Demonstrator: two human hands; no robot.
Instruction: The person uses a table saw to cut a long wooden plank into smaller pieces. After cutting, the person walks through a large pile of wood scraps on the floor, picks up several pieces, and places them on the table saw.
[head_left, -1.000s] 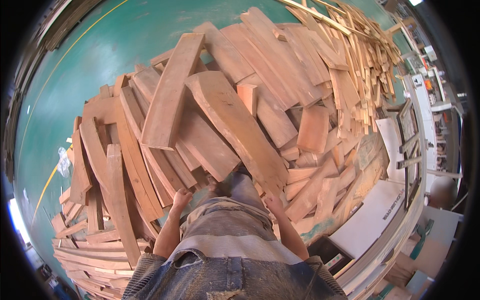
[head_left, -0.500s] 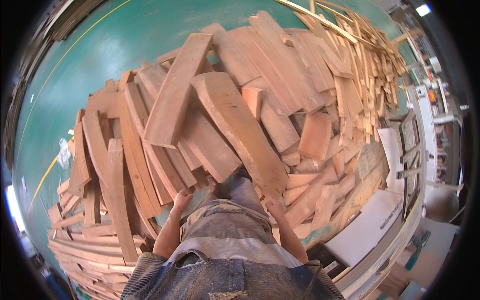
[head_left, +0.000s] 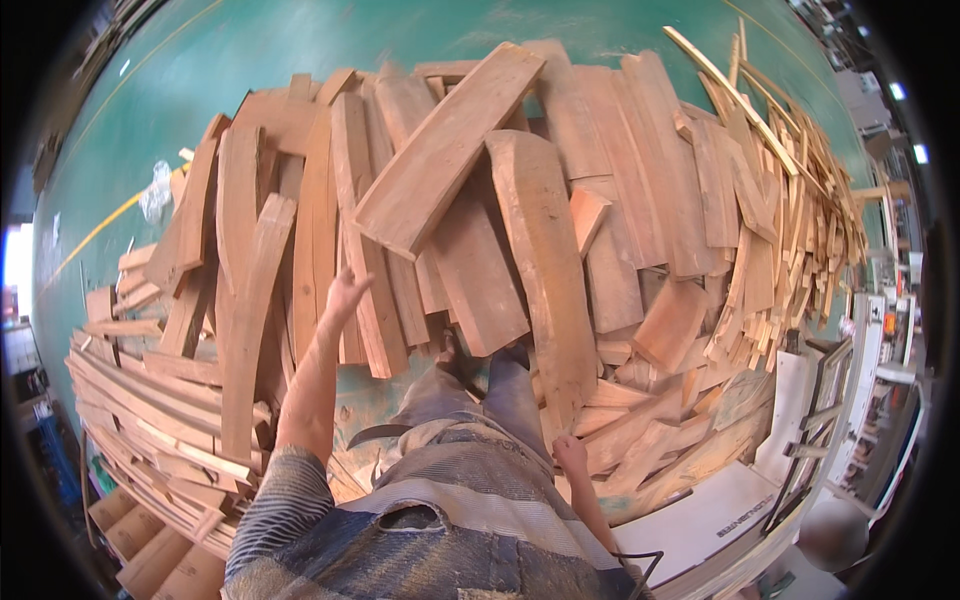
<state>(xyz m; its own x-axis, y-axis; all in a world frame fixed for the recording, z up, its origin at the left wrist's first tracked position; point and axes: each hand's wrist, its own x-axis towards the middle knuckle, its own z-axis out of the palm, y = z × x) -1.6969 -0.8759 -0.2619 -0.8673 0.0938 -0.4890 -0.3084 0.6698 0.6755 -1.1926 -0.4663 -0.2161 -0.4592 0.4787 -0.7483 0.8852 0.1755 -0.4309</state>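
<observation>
My left hand (head_left: 347, 293) is stretched forward over the pile, fingers apart and holding nothing. Just beside it lies a long narrow plank (head_left: 368, 250), and above it the lower end of a broad board (head_left: 450, 150) laid slantwise across the others. Whether the fingers touch the wood I cannot tell. My right hand (head_left: 570, 454) hangs low by my hip with its fingers curled, nothing visible in them. Nearest to it is the bottom end of a wide, wavy-edged board (head_left: 545, 270), which leans toward my legs.
Rough planks surround my feet on the green floor (head_left: 250, 50). Shorter offcuts (head_left: 640, 435) lie to the right, thin strips (head_left: 800, 240) at the far right, and stacked boards (head_left: 150, 400) at the left. A white panel (head_left: 710, 510) stands at lower right.
My left hand has moved forward and out over the planks, and its fingers have opened. My right hand has dropped back nearer my hip. The view has turned, shifting the pile.
</observation>
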